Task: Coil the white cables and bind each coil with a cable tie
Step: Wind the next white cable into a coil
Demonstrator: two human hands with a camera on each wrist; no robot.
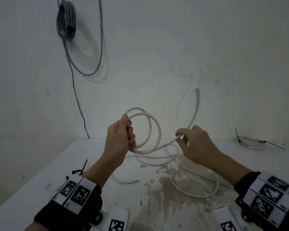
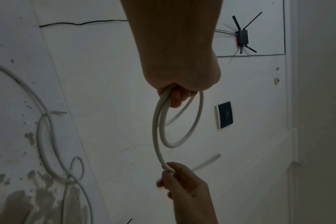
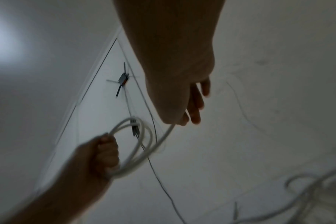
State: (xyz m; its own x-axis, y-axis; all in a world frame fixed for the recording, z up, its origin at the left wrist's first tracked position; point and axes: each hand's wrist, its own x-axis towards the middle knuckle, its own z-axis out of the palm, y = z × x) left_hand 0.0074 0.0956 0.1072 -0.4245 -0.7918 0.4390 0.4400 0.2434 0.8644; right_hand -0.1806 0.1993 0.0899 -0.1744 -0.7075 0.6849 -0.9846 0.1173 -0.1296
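Note:
My left hand (image 1: 123,132) is raised above the table and grips a white cable coil (image 1: 150,129) of about two loops; the same coil (image 2: 179,121) hangs from its fist in the left wrist view. My right hand (image 1: 190,139) pinches the cable's tail (image 1: 196,110) between thumb and forefinger, just right of the coil, and the free end curves up past it. In the right wrist view the coil (image 3: 138,145) is blurred. More loose white cable (image 1: 187,177) sprawls on the table below. Black cable ties (image 1: 80,170) lie beside my left wrist.
A bound white coil (image 1: 252,142) with black ties sits at the table's far right. The white table (image 1: 40,180) is stained brown at its middle. A grey cable bundle (image 1: 66,20) hangs on the wall, with a thin black wire (image 1: 77,97) running down.

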